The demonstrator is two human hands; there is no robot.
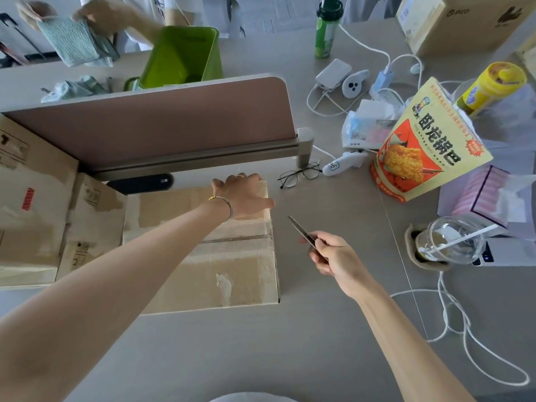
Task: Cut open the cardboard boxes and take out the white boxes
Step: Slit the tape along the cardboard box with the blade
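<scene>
The left hand [242, 195] lies flat and spread on the far right corner of a closed cardboard box [203, 250], fingers curled over its far edge, gripping nothing; two bracelets [224, 206] circle the wrist. The right hand [333, 253] hovers just off the box's right side, closed around a thin dark blade [300, 229], possibly a knife or folded scissors, whose tip points up and left toward the box without touching it. The box sits on the grey surface [261, 358], its top seam taped shut. More cardboard boxes [37, 204] stand against its left side. No white boxes are visible. Beyond it rises a pink desk divider [162, 123], and a pair of glasses [300, 175] lies near the box's far right corner. Further right stand a yellow snack bag [426, 143] and a glass cup [449, 242] with a straw.
</scene>
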